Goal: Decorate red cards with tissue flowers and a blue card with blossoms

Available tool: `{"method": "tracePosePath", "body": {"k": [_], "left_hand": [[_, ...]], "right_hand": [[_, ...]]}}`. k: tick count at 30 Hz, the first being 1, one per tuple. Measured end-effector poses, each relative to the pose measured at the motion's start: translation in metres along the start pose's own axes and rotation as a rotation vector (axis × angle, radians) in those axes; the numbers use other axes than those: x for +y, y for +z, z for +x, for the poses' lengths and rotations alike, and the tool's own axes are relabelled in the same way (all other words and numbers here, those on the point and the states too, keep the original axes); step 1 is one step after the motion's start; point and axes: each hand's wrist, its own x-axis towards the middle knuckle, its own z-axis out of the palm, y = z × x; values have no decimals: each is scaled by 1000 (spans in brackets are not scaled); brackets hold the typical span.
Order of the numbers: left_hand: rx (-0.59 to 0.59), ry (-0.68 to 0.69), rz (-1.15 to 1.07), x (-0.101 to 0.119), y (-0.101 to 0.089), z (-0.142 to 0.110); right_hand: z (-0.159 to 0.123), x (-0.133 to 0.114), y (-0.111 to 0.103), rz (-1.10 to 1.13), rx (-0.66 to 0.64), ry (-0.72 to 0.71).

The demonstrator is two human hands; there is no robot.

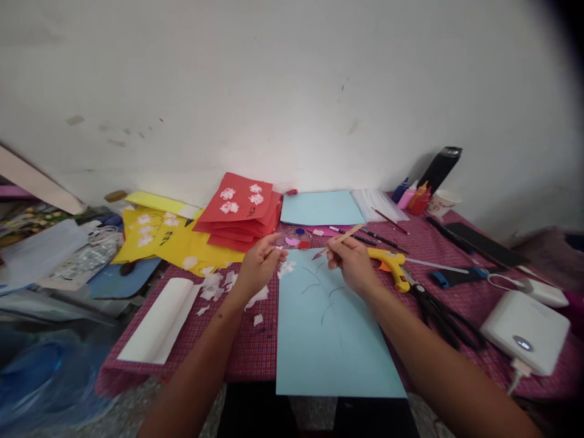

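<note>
My right hand (pixel 349 258) holds a thin wooden-handled paintbrush (pixel 340 239), its reddish tip hovering over the top of a light blue sheet (pixel 333 340) that bears a few dark curved lines. My left hand (pixel 261 263) is raised just left of that sheet with its fingers pinched on a small white paper scrap (pixel 281 250). More white paper scraps (pixel 219 285) lie scattered on the red checked tablecloth (pixel 249 350) beneath the left hand. A small paint palette (pixel 295 238) with coloured spots sits just beyond both hands.
A yellow glue gun (pixel 392 265) and black scissors (pixel 438 313) lie right of the blue sheet. Red cards (pixel 241 210), yellow cards (pixel 164 240), another blue sheet (pixel 322 208), paint bottles (pixel 410 196), a black flask (pixel 440 167), a paper cup (pixel 441 202) and a white device (pixel 524 328) crowd the table.
</note>
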Motion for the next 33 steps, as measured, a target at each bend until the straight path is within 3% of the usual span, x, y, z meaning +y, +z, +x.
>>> {"method": "tracePosePath", "body": {"k": [4,7,12,16,19,23,33], "left_hand": [[-93,154,481,-7,-6,5],[-175,183,641,-12,-7,4],[-81,177,658,-10,-26,-6],[78,111,689,-9,-62,-21],[128,31,700,-12,-87,-33],[49,12,757,-16,-101,-46],[-167,104,763,-3,-91,-68]], "right_hand": [[-2,1,2,-29,-30,-16],[-2,1,1,-36,-25,-11],[-1,3,0,-55,-24,-13],[-3,3,2,-79,-40,-17],[-5,3,4,-103,-49,-9],[-5,7,5,-139,-62,-9],[-3,16,-1,-128,-99,-5]]}}
